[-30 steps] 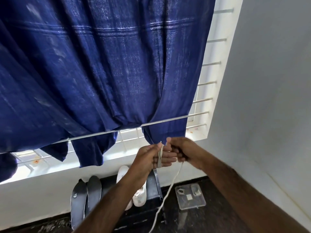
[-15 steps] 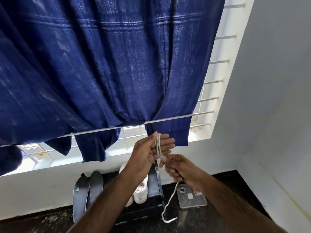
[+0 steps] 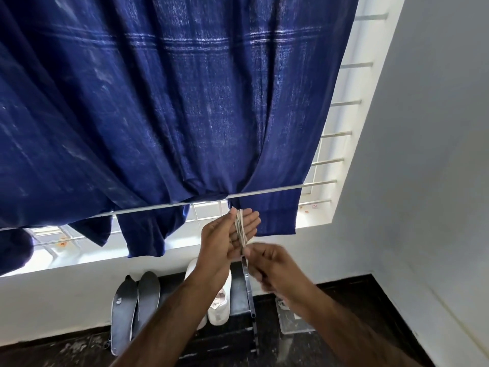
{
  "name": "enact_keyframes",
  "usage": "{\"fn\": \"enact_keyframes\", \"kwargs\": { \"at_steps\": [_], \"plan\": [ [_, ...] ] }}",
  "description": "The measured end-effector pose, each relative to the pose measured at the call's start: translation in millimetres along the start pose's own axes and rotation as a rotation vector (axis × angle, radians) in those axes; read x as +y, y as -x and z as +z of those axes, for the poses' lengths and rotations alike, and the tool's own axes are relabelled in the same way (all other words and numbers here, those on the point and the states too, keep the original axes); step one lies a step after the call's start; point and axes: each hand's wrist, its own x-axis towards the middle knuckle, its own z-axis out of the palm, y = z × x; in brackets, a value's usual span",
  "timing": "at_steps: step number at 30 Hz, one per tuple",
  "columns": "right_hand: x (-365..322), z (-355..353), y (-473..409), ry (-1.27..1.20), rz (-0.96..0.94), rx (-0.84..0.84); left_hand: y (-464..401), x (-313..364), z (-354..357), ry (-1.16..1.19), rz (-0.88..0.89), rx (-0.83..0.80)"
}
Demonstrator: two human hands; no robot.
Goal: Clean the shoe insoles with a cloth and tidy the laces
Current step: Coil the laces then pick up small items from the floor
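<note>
White shoelace point(image 3: 240, 225) is coiled round the straight fingers of the left hand point(image 3: 227, 234), held up w/ palm flat; right hand point(image 3: 267, 266), blurred, pinches the lace end just below; under them white shoes point(image 3: 221, 300) on a black rack point(image 3: 248, 292); two grey insoles point(image 3: 135, 303) lean on white wall; dark floor point(image 3: 344, 295); blue curtain point(image 3: 172, 102) over barred window point(image 3: 341, 133).

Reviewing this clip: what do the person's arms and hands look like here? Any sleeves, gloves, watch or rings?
Both forearms are bare as far as the frame shows; no sleeve edge is in view. The left hand and right hand wear no gloves, and no watch, band or ring shows on either wrist or on the fingers. The right hand is motion-blurred, so small details there cannot be confirmed.
</note>
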Motion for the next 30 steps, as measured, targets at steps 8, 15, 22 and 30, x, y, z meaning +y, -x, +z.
{"fn": "enact_keyframes", "kwargs": {
  "at_steps": [8, 15, 22, 30],
  "plan": [
    [5, -50, -30, -0.01, 0.234, -0.024, 7, 5, -3, -0.069, -0.077, -0.178],
    [-63, -39, -33, 0.293, -0.021, 0.111, 8, -10, 0, -0.235, -0.034, -0.07],
    [-3, -4, 3, 0.114, 0.04, -0.088, 10, 5, 0, -0.02, 0.006, -0.05],
    [-23, -56, -35, 0.167, 0.14, 0.035, 18, 6, 1, -0.158, -0.048, -0.205]
  ]
}}
